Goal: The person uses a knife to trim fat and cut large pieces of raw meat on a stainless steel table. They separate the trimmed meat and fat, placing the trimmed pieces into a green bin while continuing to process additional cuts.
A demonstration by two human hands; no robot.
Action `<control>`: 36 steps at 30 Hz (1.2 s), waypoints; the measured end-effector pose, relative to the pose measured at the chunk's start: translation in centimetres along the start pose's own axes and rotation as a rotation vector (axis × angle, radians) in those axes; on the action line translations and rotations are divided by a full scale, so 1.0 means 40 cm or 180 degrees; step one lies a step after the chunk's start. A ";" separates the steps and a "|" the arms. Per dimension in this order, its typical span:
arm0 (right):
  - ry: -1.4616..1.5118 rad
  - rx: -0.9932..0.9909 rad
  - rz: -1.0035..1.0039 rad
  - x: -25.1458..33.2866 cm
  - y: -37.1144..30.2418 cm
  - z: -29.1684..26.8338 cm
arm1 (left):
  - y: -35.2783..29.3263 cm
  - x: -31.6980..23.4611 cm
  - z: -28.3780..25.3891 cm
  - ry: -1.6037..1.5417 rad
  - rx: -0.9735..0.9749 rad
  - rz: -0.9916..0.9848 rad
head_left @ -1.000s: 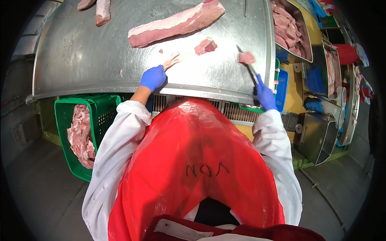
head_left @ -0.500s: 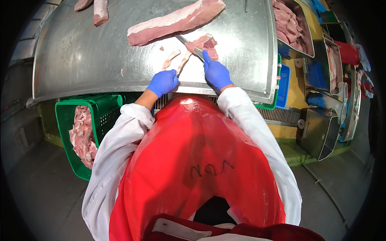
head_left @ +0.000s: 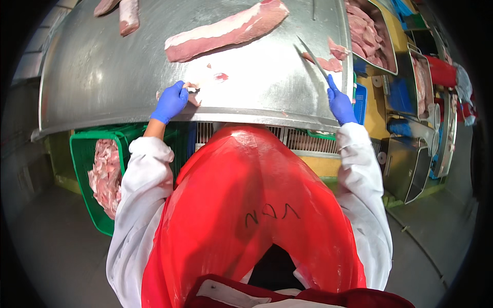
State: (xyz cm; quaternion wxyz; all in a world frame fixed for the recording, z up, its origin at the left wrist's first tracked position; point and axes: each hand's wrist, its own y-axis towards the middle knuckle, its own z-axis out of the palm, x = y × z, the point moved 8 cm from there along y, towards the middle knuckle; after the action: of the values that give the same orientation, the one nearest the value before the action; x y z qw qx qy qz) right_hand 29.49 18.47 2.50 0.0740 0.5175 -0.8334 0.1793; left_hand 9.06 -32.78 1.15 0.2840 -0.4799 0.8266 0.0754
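My left hand point(head_left: 171, 103), in a blue glove, is closed on pale fatty meat trimmings point(head_left: 193, 97) just above the near edge of the steel table point(head_left: 118, 72). In my blue-gloved right hand point(head_left: 341, 104) is a knife point(head_left: 319, 65), its thin blade pointing away and to the left. Small pieces of pink meat point(head_left: 331, 63) lie against or beside the blade near the table's right edge. A long pink loin point(head_left: 226, 32) with a white fat strip rests farther back. Between my hands, toward the left, sits a small reddish scrap point(head_left: 221, 76).
A green crate point(head_left: 80, 174) of meat trimmings stands below the table at left. Beyond the table's right edge are a metal tub point(head_left: 394, 56) of meat pieces and a blue basket point(head_left: 361, 100). More loin pieces point(head_left: 129, 18) lie at the far left.
My hands have moved apart. The left has carried the trimmings leftward; the right has moved right with the knife, and the small meat pieces have shifted to the table's right side.
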 end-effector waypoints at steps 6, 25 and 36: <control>0.0366 -0.0390 -0.0250 0.136 -0.149 -0.173 | 0.084 -0.384 -0.178 -0.1733 0.0206 0.0392; 0.2373 -0.1501 0.2348 -0.427 -0.818 -0.092 | 0.517 -1.575 0.304 -0.1021 0.1193 0.2763; 0.3587 -0.1743 0.2884 -0.430 -0.895 -0.056 | 0.530 -1.041 0.637 0.0838 0.0277 0.3202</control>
State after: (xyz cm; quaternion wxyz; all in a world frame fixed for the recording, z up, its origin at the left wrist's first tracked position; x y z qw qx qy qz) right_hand 68.98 19.36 7.23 0.5318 -0.0803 -0.8150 0.2159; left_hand 17.18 19.77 -0.50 0.1260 -0.0166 0.9861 0.1070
